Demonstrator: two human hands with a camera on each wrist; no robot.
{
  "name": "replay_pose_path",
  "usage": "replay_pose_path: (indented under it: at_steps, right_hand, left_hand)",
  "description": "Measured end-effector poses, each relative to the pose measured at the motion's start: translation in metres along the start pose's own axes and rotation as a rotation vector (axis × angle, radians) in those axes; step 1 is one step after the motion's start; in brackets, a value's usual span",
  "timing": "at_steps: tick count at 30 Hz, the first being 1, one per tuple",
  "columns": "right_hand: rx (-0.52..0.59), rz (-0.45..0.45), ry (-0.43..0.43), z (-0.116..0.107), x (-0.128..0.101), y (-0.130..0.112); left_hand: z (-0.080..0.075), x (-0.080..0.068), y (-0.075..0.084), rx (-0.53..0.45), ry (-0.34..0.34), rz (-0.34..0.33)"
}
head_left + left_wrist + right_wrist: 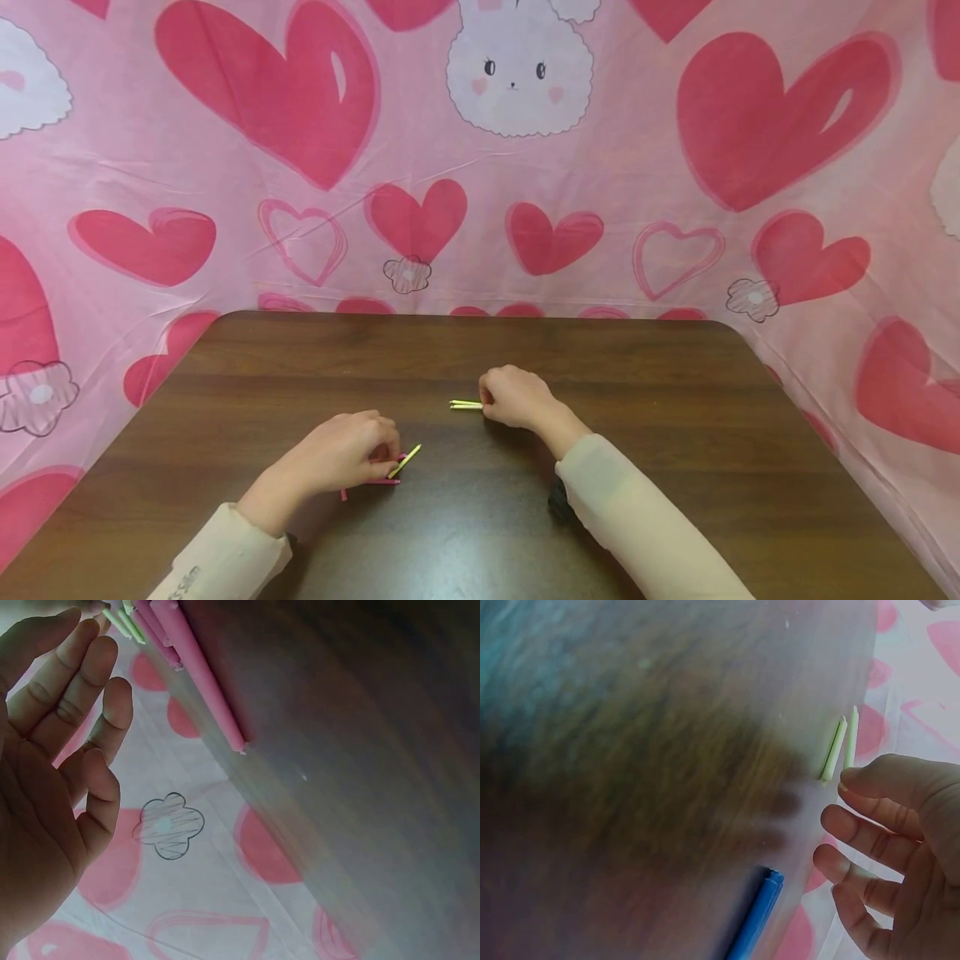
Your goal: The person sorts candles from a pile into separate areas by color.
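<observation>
Thin pink sticks lie on the brown table by the person's left hand, partly hidden under it in the head view. A yellow-green stick slants across them, close to the thumb. In the left wrist view the left fingers are loosely bent, with no stick visible between them. Farther back, the right hand pinches one of two yellow-green sticks between thumb and index finger. Its other fingers are spread and loosely bent. The second yellow-green stick lies close alongside on the table.
A blue stick-like object lies on the table in the right wrist view. The brown table has rounded far corners. Behind it hangs a pink cloth printed with hearts.
</observation>
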State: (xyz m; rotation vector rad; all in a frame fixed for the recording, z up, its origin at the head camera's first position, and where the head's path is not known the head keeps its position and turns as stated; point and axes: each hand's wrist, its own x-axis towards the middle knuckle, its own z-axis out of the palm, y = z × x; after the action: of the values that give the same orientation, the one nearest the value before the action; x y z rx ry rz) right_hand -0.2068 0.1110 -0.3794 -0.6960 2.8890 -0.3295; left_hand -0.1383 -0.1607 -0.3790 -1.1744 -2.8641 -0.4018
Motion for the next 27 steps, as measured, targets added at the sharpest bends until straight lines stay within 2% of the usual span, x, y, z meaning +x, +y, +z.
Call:
replay_pose_path:
  at_steps: [27]
  right_hand:
    - [-0.007,0.013,0.029,0.0016,0.0033,-0.0034]
  left_hand:
    - [-0.0029,-0.0022,0.0003,-0.006,-0.001,-0.03]
